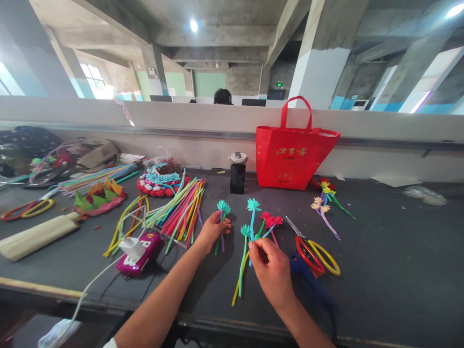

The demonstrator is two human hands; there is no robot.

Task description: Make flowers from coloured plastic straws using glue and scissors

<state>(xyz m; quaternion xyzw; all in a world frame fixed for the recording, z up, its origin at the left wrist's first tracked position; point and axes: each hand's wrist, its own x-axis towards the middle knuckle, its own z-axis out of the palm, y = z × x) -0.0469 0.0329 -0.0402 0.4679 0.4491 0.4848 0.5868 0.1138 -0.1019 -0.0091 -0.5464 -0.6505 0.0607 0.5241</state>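
My left hand (214, 231) is closed around the stems of a teal pipe-cleaner flower (224, 207), with purple and green stems hanging below the fingers. My right hand (271, 265) pinches a teal flower with a light blue stem (253, 223), its thumb and finger low on the stem. Just left of those fingertips is another teal flower on a green stem (242, 270), crossing a yellow stem (237, 292). Behind the right hand lie red flowers (271, 220), their stems partly covered. Scissors with red and yellow handles (322, 256) rest right of this hand.
On the left are loose pipe cleaners (184, 212), a purple power strip (139, 256) with a white charger, a second pair of scissors (31, 210) and a cream-coloured roll (39, 237). A phone (237, 179) leans on a cup near a red bag (290, 159). More flowers (321, 205) lie right.
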